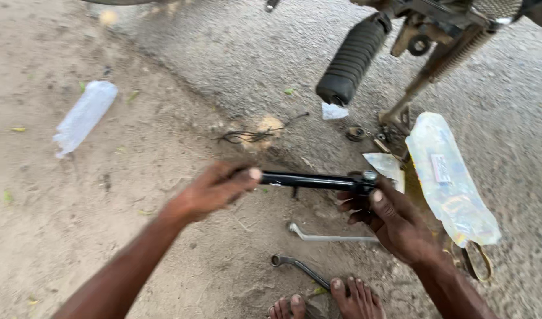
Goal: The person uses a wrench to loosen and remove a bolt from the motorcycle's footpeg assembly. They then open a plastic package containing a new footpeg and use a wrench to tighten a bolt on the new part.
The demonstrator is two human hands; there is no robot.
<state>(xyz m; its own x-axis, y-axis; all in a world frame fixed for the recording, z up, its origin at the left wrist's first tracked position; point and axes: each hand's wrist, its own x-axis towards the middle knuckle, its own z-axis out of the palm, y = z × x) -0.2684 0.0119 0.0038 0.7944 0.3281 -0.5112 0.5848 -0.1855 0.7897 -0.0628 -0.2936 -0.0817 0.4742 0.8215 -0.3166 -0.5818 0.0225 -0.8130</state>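
Note:
I hold a black metal rod (pixel 309 180) level in front of me, above the sandy ground. My left hand (pixel 215 189) grips its left end. My right hand (pixel 386 215) closes around its right end, where a small silvery fitting (pixel 369 175) shows. Under the rod lie two bent ring spanners: a pale one (pixel 327 236) and a darker one (pixel 297 266) near my bare toes (pixel 327 301).
A motorcycle's ribbed black footrest (pixel 354 56) and its stand (pixel 427 74) hang over the gravel at top right. A clear plastic bag (pixel 451 180) lies to the right, another (pixel 85 115) at far left. A tangle of wire (pixel 247 136) and a round nut (pixel 355 133) lie beyond.

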